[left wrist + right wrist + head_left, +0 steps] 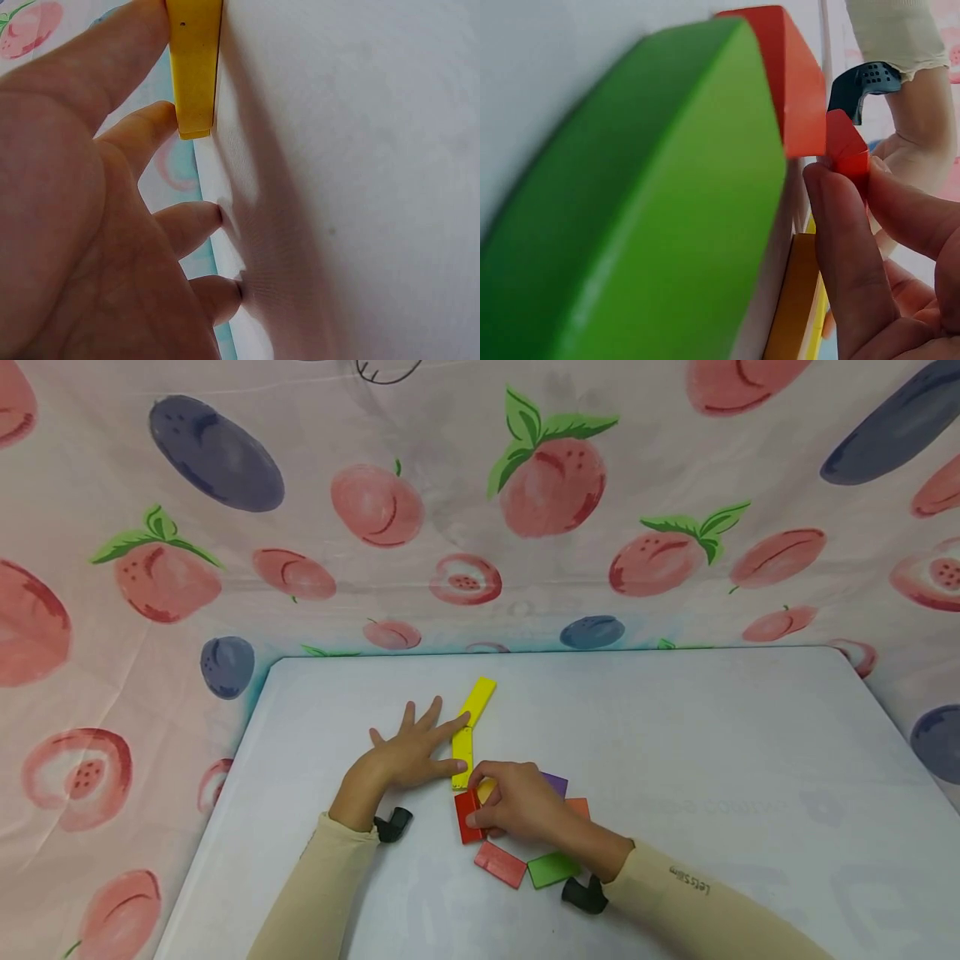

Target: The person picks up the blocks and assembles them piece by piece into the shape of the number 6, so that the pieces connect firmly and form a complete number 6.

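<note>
My left hand (pixel 408 756) lies with its fingers spread on the left side of two yellow blocks. Its index fingertip touches near where the far yellow block (pixel 480 697) meets the near yellow block (pixel 462 745), and its thumb tip is at the near one's lower part. Between thumb and fingers, my right hand (pixel 525 802) pinches a red block (pixel 467 822) just below the near yellow block. An orange-yellow block (pixel 487 789) shows partly behind the right fingers. In the right wrist view, the thumb and a finger grip the red block (pixel 849 150) by its sides.
A light-red block (pixel 500 864) and a green block (pixel 553 869) lie below the right hand. An orange block (pixel 578 807) and a purple block (pixel 556 784) are partly covered by it. Everything lies on a white table (pixel 712 735), with a fruit-print cloth (pixel 465 460) behind.
</note>
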The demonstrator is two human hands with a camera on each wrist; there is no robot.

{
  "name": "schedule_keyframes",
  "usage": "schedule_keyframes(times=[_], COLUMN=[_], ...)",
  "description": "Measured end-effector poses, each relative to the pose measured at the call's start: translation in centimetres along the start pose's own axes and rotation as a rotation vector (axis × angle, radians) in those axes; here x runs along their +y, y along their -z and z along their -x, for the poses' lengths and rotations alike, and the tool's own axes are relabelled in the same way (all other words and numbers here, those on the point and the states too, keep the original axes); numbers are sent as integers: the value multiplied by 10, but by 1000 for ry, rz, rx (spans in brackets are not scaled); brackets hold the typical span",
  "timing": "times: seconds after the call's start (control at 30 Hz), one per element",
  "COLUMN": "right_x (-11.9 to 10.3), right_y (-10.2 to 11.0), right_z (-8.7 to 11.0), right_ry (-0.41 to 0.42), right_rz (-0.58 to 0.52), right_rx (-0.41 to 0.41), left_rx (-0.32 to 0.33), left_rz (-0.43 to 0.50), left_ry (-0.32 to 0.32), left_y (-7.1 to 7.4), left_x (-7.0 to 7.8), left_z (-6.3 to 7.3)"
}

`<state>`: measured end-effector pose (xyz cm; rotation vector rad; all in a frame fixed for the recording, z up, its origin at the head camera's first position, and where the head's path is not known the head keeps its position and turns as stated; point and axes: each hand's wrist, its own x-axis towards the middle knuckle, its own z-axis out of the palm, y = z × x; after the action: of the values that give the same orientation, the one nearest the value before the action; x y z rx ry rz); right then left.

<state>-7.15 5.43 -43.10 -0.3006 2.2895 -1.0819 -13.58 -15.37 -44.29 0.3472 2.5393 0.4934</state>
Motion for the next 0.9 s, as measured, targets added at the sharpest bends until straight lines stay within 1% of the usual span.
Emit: schedule_keyframes(times=[0.2, 0.37, 0.57, 0.77, 0.9], right_x=[1, 1, 1, 1, 1], right_y=[-2, -2, -3, -1, 2], right_z=[-1, 0, 0, 0, 0], right_ry=[11, 16, 6, 9, 33], right_rz=[36, 44, 85, 98, 109], right_rx=[3, 14, 25, 8, -16], left_rx=[3, 7, 9, 9, 8], left_rz=[2, 1, 0, -6, -1], left_ry=[-5, -5, -5, -7, -10], left_y=[0, 0, -1, 0, 0], left_x=[0, 0, -1, -1, -1], left_z=[0, 1, 0, 1, 1])
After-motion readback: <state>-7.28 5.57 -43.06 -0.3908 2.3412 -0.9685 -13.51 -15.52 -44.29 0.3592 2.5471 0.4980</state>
